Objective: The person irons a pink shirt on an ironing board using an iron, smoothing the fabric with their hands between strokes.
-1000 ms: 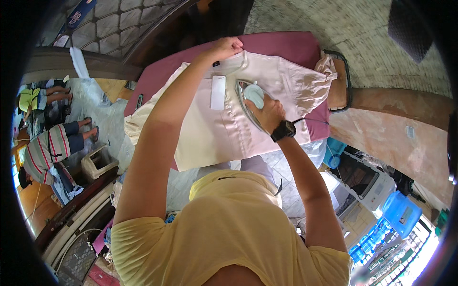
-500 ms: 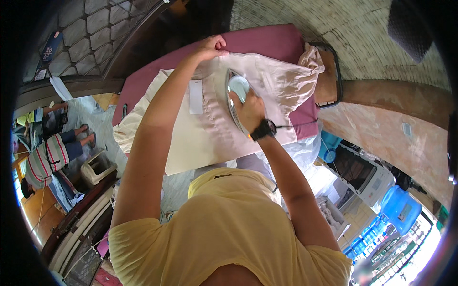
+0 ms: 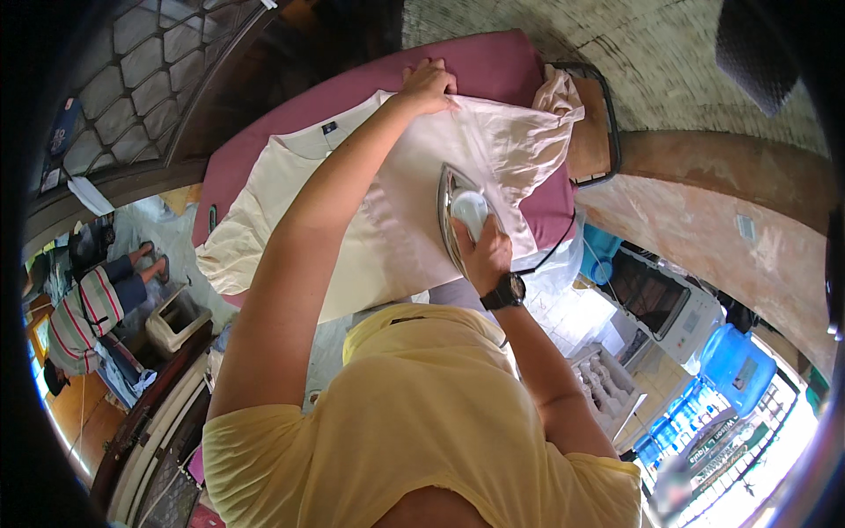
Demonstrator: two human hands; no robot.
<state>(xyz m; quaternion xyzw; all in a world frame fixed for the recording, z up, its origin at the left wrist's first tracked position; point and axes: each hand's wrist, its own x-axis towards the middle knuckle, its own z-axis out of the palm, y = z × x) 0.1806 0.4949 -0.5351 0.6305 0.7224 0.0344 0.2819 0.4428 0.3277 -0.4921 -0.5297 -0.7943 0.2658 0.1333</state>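
A cream shirt (image 3: 409,233) lies spread over a maroon ironing board (image 3: 484,60), its neckline at the far left and a sleeve bunched at the right. My right hand (image 3: 487,257) is wrapped round the handle of a clothes iron (image 3: 468,209), whose soleplate rests on the shirt with its tip pointing away from me. At the shirt's far edge my left hand (image 3: 429,86) has its fingers curled, pinching the cloth. My left forearm crosses the shirt and hides part of it.
The iron's black cord (image 3: 554,251) runs off to the right, by a metal frame (image 3: 613,132) at the board's end. A textured wall (image 3: 704,207) rises beyond. Blue water containers (image 3: 738,368) stand at the lower right; another person (image 3: 88,310) is at the far left.
The iron has slid right and toward me in my right hand. My left hand has shifted right along the far edge. More of the shirt's neckline shows; a white rectangle is now hidden.
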